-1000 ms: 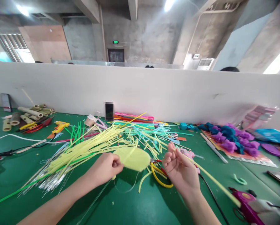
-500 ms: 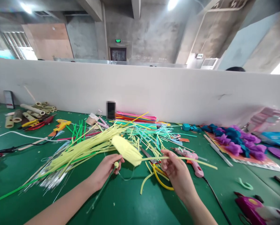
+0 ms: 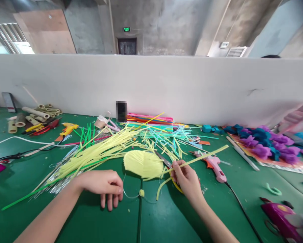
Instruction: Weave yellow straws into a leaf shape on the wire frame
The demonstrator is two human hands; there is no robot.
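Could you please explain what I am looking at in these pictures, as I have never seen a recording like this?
There is no machine here: a person wears a camera on the head, so the single view looks forward and down at their two bare hands over a green table. The right hand pinches a long yellow strip between its fingers, next to a yellow fan-shaped piece. The left hand rests on the table beside a thin wire with a small yellow ball; whether it grips the wire I cannot tell. Behind lie a heap of yellow strips, a pink glue gun and purple and blue flowers.
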